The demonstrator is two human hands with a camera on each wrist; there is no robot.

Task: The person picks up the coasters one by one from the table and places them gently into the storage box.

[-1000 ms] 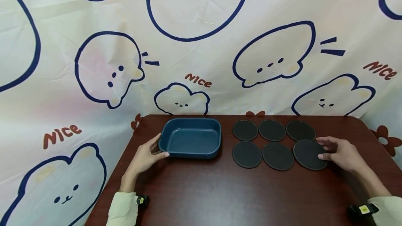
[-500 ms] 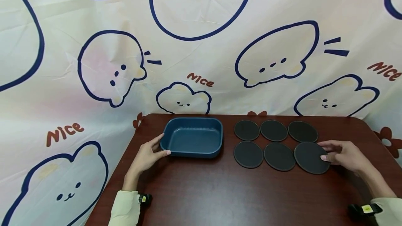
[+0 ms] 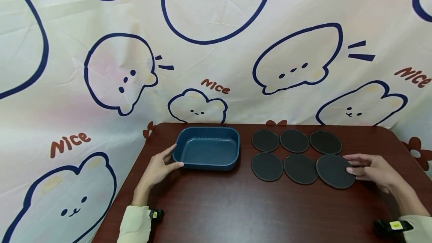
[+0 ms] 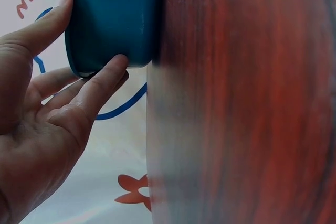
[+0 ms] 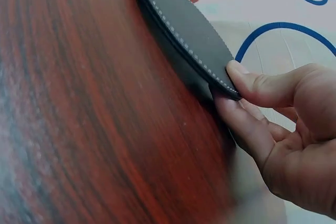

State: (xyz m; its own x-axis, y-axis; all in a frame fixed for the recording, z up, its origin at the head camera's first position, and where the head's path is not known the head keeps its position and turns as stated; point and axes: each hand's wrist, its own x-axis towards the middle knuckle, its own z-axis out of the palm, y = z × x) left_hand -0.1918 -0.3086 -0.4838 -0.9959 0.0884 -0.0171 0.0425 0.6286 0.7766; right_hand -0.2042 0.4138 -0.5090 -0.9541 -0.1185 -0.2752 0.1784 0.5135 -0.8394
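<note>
A blue rectangular dish (image 3: 206,153) with rounded corners stands at the back left of the table. My left hand (image 3: 156,168) holds its left end, thumb at the near corner and fingers along the outer wall. In the left wrist view, the thumb (image 4: 55,14) reaches the rim while the fingertips lie against the wall. My right hand (image 3: 374,170) pinches the right edge of a round black coaster (image 3: 334,171) with a stitched border. In the right wrist view, the thumb presses on top and fingers sit beneath, and the coaster is tilted, its held edge lifted.
Several more black coasters lie flat in two rows right of the dish, among them a front middle coaster (image 3: 300,168) and a back right coaster (image 3: 325,141). The brown wood table (image 3: 249,213) ends at a cartoon-printed cloth (image 3: 236,66) hanging behind.
My right hand has drawn the coaster slightly toward me and to the right, away from the back row. My left hand and the dish keep their place; the head view shifted a little.
</note>
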